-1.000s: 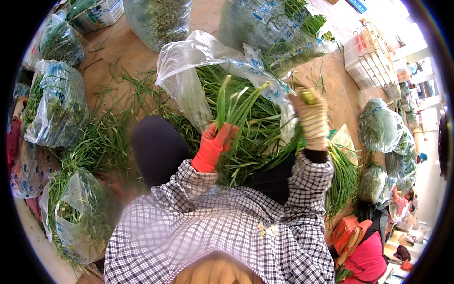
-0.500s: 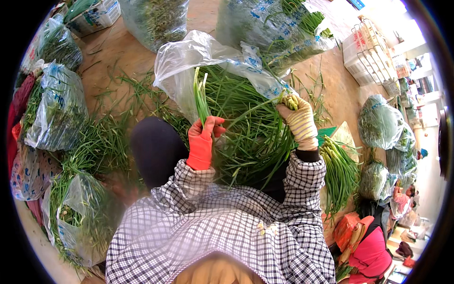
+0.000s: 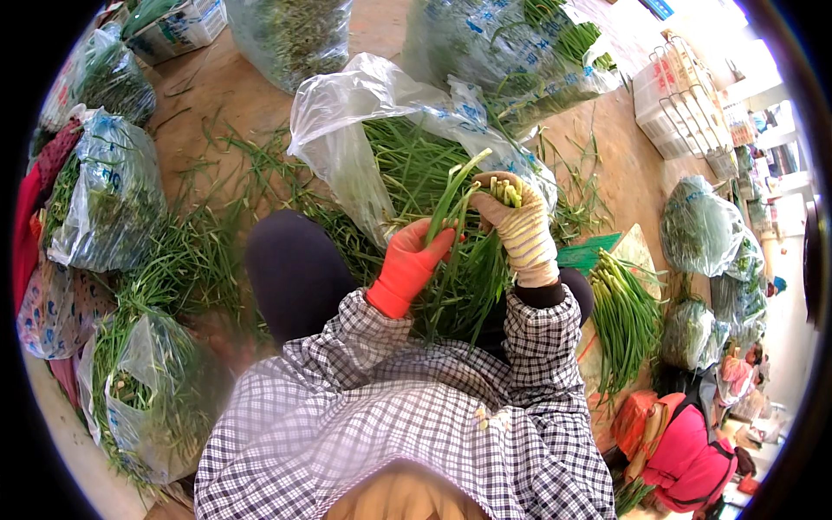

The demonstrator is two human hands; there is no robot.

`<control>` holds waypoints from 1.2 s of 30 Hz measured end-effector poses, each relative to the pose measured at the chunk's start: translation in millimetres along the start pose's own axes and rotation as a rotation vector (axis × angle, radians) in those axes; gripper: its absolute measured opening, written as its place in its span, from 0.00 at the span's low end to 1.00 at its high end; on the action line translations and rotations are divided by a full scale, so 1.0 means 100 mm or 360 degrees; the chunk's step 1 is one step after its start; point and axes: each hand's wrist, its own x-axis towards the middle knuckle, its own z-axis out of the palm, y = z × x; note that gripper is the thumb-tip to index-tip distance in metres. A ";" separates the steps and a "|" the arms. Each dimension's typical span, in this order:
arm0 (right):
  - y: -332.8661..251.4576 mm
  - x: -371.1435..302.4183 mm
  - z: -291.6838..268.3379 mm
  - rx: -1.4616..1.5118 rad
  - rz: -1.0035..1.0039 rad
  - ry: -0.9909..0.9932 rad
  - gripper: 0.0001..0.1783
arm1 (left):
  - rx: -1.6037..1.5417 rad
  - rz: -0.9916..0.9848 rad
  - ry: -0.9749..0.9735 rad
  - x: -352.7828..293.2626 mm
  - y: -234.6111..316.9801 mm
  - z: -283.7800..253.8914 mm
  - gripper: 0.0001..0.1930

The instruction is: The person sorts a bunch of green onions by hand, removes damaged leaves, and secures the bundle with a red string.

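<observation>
My left hand (image 3: 414, 267), in a red glove, pinches a few long green stalks (image 3: 449, 206) that look like garlic chives, their pale ends tilted up and to the right. Close beside it, my right hand (image 3: 520, 227) wears a cream and yellow striped glove. Its fingers wrap round a bunch of chives (image 3: 506, 192), cut ends up and leaves hanging below the hand. The left hand's stalks reach the right hand's fingertips. Beyond both hands, an opened clear plastic bag (image 3: 334, 117) holds loose chives (image 3: 414, 160).
A neat bundle of chives (image 3: 626, 321) lies at my right near a green flat piece (image 3: 589, 253). Filled bags (image 3: 108, 199) line the left, and more bags (image 3: 704, 225) stand at right. White crates (image 3: 676, 100) stand at far right. Loose leaves (image 3: 195, 269) litter the floor.
My left hand has moved right with its stalks, which now lean toward the right hand. My right hand has come inward and lower, still gripping its bunch.
</observation>
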 end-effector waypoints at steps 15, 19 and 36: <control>-0.31 -0.27 -0.06 -0.0276 0.0162 0.0022 0.16 | -0.0068 0.0133 0.0285 -0.02 0.15 -0.10 0.06; -0.03 -0.01 0.00 -0.0422 -0.0439 0.0014 0.15 | 0.0499 0.0338 0.0242 -0.03 0.06 -0.10 0.08; 0.10 -0.26 -0.17 -0.0513 -0.0201 -0.0457 0.25 | 0.0160 0.0184 0.0374 0.06 0.13 -0.21 0.10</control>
